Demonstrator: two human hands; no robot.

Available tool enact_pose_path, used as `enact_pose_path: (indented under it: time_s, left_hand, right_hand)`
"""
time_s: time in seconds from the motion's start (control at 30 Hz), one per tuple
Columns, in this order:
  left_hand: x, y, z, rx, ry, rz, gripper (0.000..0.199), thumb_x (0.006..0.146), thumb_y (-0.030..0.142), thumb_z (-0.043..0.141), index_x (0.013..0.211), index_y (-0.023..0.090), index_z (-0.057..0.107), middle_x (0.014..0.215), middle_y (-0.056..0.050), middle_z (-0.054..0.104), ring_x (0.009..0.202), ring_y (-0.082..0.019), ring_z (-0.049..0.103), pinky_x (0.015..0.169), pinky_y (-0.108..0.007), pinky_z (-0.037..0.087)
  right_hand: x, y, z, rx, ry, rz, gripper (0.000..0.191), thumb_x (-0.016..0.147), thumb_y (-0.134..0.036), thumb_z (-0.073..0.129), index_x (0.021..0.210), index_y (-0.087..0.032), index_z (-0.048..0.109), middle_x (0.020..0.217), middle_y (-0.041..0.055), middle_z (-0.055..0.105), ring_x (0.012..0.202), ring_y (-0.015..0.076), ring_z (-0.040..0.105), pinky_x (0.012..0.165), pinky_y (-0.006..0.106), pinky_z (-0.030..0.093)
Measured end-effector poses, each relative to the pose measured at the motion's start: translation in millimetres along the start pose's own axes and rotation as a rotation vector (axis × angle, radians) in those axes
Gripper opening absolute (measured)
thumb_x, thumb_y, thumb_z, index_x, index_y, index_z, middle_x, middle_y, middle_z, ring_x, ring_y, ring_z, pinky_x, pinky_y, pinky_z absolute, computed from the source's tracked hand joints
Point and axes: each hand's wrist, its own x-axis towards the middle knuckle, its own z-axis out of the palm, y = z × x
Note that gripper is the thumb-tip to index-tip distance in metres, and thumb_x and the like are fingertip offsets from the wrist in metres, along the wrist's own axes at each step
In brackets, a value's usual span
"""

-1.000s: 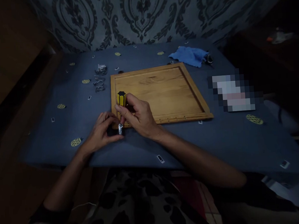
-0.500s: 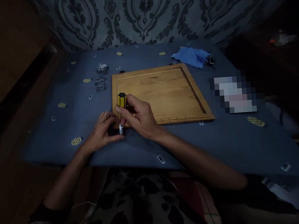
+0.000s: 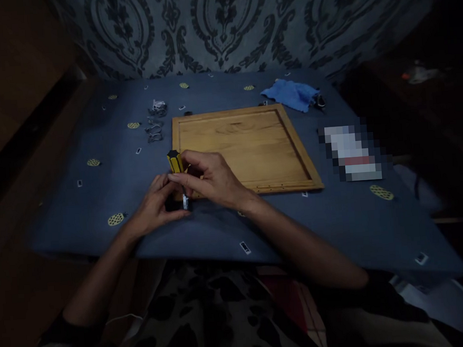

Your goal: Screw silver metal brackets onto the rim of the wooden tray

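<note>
My right hand [image 3: 218,179] is closed round a screwdriver [image 3: 175,162] with a yellow and black handle, which leans with its top to the left. Its lower end is largely hidden by my fingers. Below it, my left hand [image 3: 154,202] pinches a small silvery metal fitting [image 3: 185,201] between thumb and fingers; its exact kind is too small and dark to make out. Both hands are close together at the near left corner of a framed wooden panel [image 3: 246,151], which lies flat and has small dark holes along its near edge.
Several small metal pieces [image 3: 155,127] lie on the blue patterned cloth [image 3: 204,233] left of the panel. A crumpled blue cloth [image 3: 291,94] is at the back right, with a dark object beside it. Further right lies a blurred-out pale item [image 3: 351,152]. A patterned fabric [image 3: 225,26] hangs behind.
The screwdriver's handle has tipped to the left and my right hand has shifted slightly left with it. My left hand still pinches the metal fitting. The view has moved a little.
</note>
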Motion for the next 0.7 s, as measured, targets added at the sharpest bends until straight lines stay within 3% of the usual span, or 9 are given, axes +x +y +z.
enact_pose_path:
  time_s: [0.2,0.33,0.43,0.7]
  left_hand:
    - [-3.3,-6.3,4.4,-0.011,0.012,-0.005,0.062,0.086,0.063,0.07,0.132,0.023,0.06,0.118,-0.011,0.064,0.112,-0.032,0.057,0.096,-0.048,0.052]
    - [0.1,-0.9,0.7,-0.002,-0.009,-0.018,0.055,0.086,0.064,0.07,0.122,0.022,0.064,0.115,-0.009,0.062,0.109,-0.029,0.057,0.095,-0.045,0.052]
    - [2.0,2.9,-1.7,-0.017,-0.007,-0.003,0.049,0.086,0.063,0.07,0.112,0.021,0.066,0.114,-0.008,0.061,0.109,-0.026,0.056,0.096,-0.042,0.051]
    - [0.2,-1.3,0.7,0.007,-0.002,-0.022,0.051,0.084,0.063,0.073,0.112,0.021,0.067,0.118,-0.008,0.062,0.113,-0.028,0.057,0.102,-0.045,0.049]
  right_hand:
    - [-0.9,6.9,14.9,-0.15,0.153,-0.123,0.039,0.095,-0.042,0.068,0.073,-0.022,0.043,0.066,-0.0071,0.043,0.059,0.0087,0.042,0.055,0.023,0.038]
    - [-7.5,5.6,15.2,-0.181,0.34,-0.201,0.033,0.097,-0.042,0.066,0.076,-0.023,0.047,0.068,-0.0049,0.047,0.059,0.0108,0.048,0.056,0.026,0.045]
    - [-10.3,2.3,11.2,-0.144,0.514,-0.181,0.03,0.098,-0.047,0.062,0.083,-0.025,0.052,0.072,-0.0028,0.05,0.06,0.0129,0.053,0.056,0.029,0.05]
    - [-11.5,7.0,7.1,-0.188,0.332,-0.163,0.035,0.098,-0.039,0.065,0.076,-0.023,0.044,0.068,-0.0062,0.044,0.061,0.0099,0.046,0.059,0.025,0.047]
